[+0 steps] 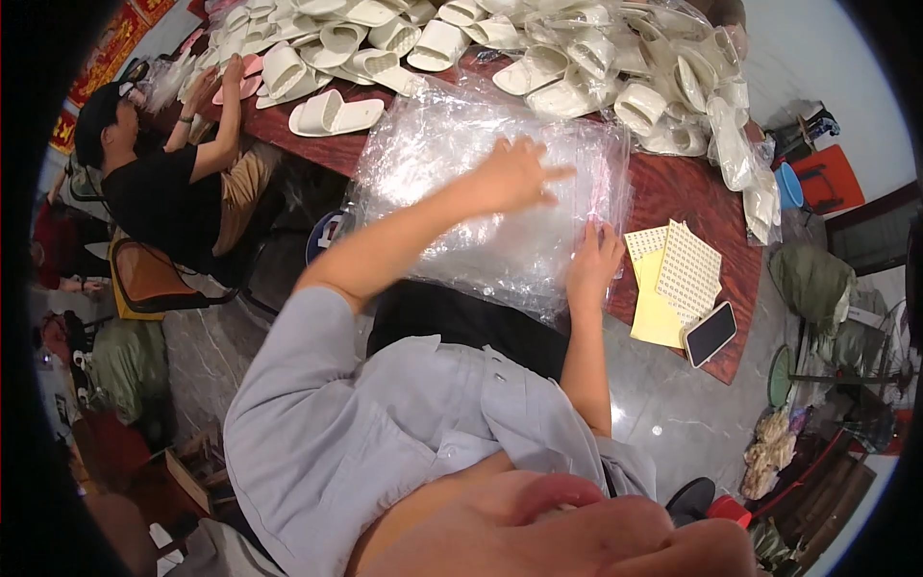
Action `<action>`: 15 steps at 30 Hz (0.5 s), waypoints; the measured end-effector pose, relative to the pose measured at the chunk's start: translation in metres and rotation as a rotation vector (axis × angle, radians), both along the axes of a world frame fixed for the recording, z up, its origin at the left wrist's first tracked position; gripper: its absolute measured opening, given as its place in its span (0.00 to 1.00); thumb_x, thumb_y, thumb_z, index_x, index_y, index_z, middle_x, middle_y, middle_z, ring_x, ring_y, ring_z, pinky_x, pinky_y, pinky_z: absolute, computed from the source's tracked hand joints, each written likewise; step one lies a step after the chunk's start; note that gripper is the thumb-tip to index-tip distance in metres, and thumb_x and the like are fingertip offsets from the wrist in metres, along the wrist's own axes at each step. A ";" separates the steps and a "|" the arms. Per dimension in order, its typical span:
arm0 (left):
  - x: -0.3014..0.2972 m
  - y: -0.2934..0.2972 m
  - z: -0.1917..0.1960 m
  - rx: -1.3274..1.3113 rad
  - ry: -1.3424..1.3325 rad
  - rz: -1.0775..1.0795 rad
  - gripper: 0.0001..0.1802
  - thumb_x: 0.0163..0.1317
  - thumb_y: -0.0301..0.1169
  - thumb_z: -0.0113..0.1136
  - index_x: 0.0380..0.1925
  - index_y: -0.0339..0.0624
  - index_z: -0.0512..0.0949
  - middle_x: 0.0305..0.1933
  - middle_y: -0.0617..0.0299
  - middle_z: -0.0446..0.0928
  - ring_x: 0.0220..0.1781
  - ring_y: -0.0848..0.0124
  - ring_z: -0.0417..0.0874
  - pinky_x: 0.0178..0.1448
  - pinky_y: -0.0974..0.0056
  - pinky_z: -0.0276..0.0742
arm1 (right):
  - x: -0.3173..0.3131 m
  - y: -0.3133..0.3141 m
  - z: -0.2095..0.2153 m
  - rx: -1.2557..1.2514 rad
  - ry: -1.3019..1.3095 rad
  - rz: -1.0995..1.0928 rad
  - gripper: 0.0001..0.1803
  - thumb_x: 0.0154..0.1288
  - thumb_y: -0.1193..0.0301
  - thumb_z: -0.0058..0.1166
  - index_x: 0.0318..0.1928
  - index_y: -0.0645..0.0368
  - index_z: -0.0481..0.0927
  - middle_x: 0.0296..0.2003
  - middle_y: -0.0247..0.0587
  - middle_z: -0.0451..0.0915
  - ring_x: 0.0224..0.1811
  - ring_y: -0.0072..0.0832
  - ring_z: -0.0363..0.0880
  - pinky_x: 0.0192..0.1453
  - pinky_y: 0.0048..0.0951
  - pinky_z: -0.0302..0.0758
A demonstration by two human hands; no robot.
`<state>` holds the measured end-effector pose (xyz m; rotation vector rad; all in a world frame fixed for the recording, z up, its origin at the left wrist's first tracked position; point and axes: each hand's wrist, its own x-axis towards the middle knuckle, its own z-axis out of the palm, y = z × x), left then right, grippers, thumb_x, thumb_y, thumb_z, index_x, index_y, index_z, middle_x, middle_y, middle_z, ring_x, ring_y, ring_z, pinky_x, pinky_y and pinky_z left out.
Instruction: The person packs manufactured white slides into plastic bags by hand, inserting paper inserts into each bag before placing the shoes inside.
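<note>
A stack of large clear plastic bags (452, 154) lies crinkled over the near edge of the dark red table (663, 173). Above its middle is my left hand (519, 178), slightly smeared by motion, with the fingers spread and nothing seen in them. My right hand (596, 260) rests on the right edge of the bags, beside a pink strip (601, 188). Its fingers are stretched out over the plastic. To the right of it lie yellow-backed sticker sheets (689, 272) and a phone (710, 335) at the table's corner.
Cream slippers (336, 113) are heaped along the table's far side, those on the right wrapped in clear plastic (663, 106). At the far left a co-worker (159, 183) in black sits handling a pink slipper (252, 75). A blue bucket (788, 186) stands beyond the right edge.
</note>
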<state>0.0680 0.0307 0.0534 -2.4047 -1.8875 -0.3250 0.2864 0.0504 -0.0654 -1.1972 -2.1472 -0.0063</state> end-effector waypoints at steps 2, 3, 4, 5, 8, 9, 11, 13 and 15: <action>0.037 -0.008 -0.027 -0.119 -0.035 -0.006 0.32 0.60 0.52 0.59 0.64 0.60 0.70 0.62 0.43 0.67 0.65 0.47 0.66 0.59 0.35 0.64 | 0.003 0.002 0.002 -0.002 -0.004 -0.016 0.21 0.59 0.79 0.51 0.54 0.64 0.77 0.58 0.58 0.69 0.58 0.54 0.66 0.62 0.49 0.66; 0.047 -0.011 -0.045 -0.140 -0.063 0.038 0.31 0.60 0.51 0.59 0.64 0.60 0.70 0.62 0.41 0.66 0.66 0.45 0.64 0.60 0.35 0.62 | 0.003 0.003 0.004 -0.017 0.006 0.001 0.21 0.59 0.80 0.50 0.55 0.64 0.76 0.57 0.58 0.69 0.58 0.54 0.66 0.62 0.49 0.66; 0.054 -0.015 -0.060 -0.166 -0.090 0.080 0.31 0.60 0.51 0.59 0.64 0.61 0.69 0.63 0.40 0.64 0.67 0.42 0.61 0.61 0.34 0.60 | 0.002 0.003 0.006 -0.035 0.016 0.016 0.21 0.59 0.80 0.50 0.55 0.64 0.76 0.57 0.59 0.69 0.58 0.55 0.66 0.62 0.49 0.66; 0.056 -0.018 -0.074 -0.177 -0.094 0.072 0.31 0.60 0.51 0.59 0.64 0.61 0.69 0.63 0.40 0.64 0.67 0.42 0.61 0.61 0.34 0.60 | 0.003 0.004 0.009 -0.045 0.011 0.009 0.21 0.59 0.80 0.50 0.55 0.64 0.76 0.57 0.59 0.69 0.58 0.55 0.66 0.62 0.49 0.66; 0.052 -0.020 -0.097 0.176 -0.128 0.058 0.27 0.63 0.49 0.56 0.62 0.61 0.70 0.64 0.40 0.62 0.69 0.41 0.57 0.66 0.34 0.51 | 0.007 0.009 0.019 -0.084 -0.008 0.085 0.19 0.60 0.78 0.54 0.52 0.65 0.78 0.57 0.63 0.70 0.58 0.57 0.67 0.62 0.49 0.67; 0.050 -0.021 -0.098 0.175 -0.133 0.059 0.27 0.63 0.49 0.56 0.62 0.61 0.70 0.64 0.40 0.62 0.69 0.41 0.57 0.66 0.34 0.51 | 0.008 0.011 0.027 -0.086 -0.014 0.086 0.19 0.60 0.78 0.54 0.52 0.65 0.78 0.57 0.63 0.70 0.58 0.57 0.67 0.62 0.49 0.67; 0.048 -0.023 -0.098 0.157 -0.135 0.078 0.28 0.63 0.51 0.54 0.62 0.61 0.71 0.65 0.40 0.63 0.70 0.41 0.57 0.68 0.36 0.50 | 0.010 0.018 0.051 -0.243 0.083 0.206 0.17 0.60 0.76 0.55 0.51 0.65 0.79 0.56 0.63 0.70 0.58 0.55 0.68 0.63 0.47 0.66; 0.049 -0.022 -0.099 0.159 -0.148 0.071 0.28 0.63 0.50 0.55 0.63 0.61 0.70 0.64 0.40 0.62 0.70 0.42 0.57 0.67 0.35 0.51 | 0.017 0.040 0.070 -0.216 0.104 0.227 0.17 0.61 0.73 0.57 0.50 0.64 0.79 0.56 0.63 0.71 0.58 0.53 0.69 0.63 0.46 0.66; 0.049 -0.022 -0.100 0.163 -0.160 0.061 0.28 0.63 0.49 0.56 0.63 0.61 0.70 0.64 0.40 0.61 0.69 0.42 0.57 0.66 0.35 0.51 | 0.019 0.072 0.085 0.048 0.137 0.118 0.15 0.60 0.73 0.58 0.49 0.61 0.80 0.54 0.61 0.72 0.58 0.53 0.69 0.63 0.46 0.65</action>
